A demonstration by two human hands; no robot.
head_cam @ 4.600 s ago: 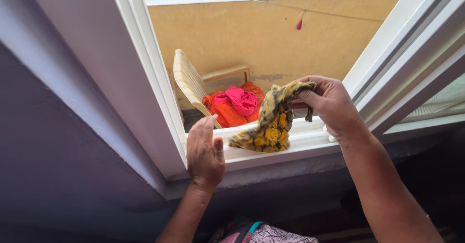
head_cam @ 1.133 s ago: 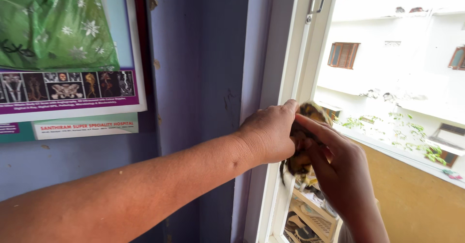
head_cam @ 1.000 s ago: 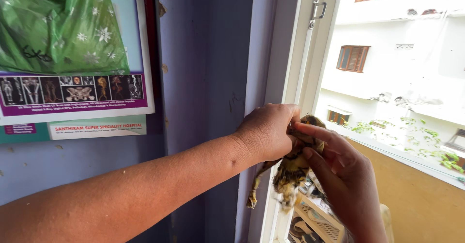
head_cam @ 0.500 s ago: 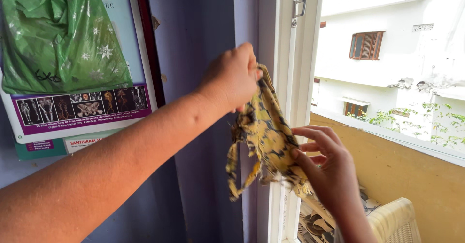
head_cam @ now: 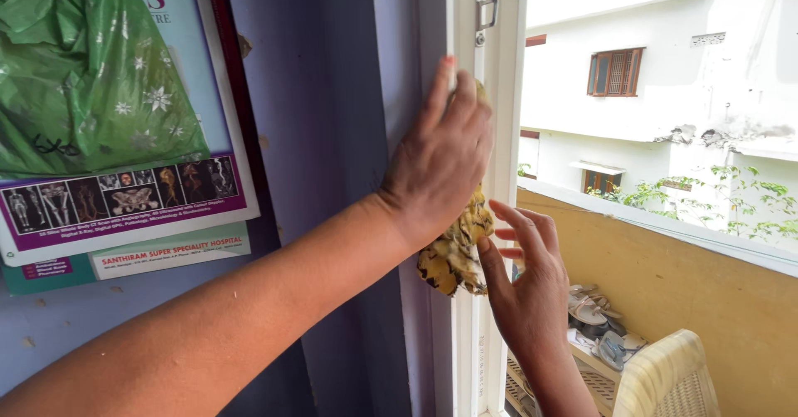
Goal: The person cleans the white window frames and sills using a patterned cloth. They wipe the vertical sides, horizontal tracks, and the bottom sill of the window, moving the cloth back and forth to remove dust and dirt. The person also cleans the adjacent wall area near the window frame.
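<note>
My left hand (head_cam: 440, 155) presses a yellow and brown patterned cloth (head_cam: 455, 249) flat against the white window frame (head_cam: 470, 68), fingers pointing up. Most of the cloth is hidden under the palm; a bunched end hangs out below the hand. My right hand (head_cam: 522, 280) is just below and to the right, fingers spread, its fingertips touching the hanging end of the cloth. A metal latch (head_cam: 485, 14) sits on the frame above the left hand.
A calendar (head_cam: 133, 192) with a green plastic bag (head_cam: 79, 76) over it hangs on the purple wall at the left. Through the open window are a cream wicker chair (head_cam: 673, 379), shoes on a rack (head_cam: 594, 321), a yellow parapet wall (head_cam: 665, 276) and a white building.
My left hand has gone from holding the cloth up by its top to pressing it flat on the frame. The cloth is now bunched under the palm. The view has shifted slightly up.
</note>
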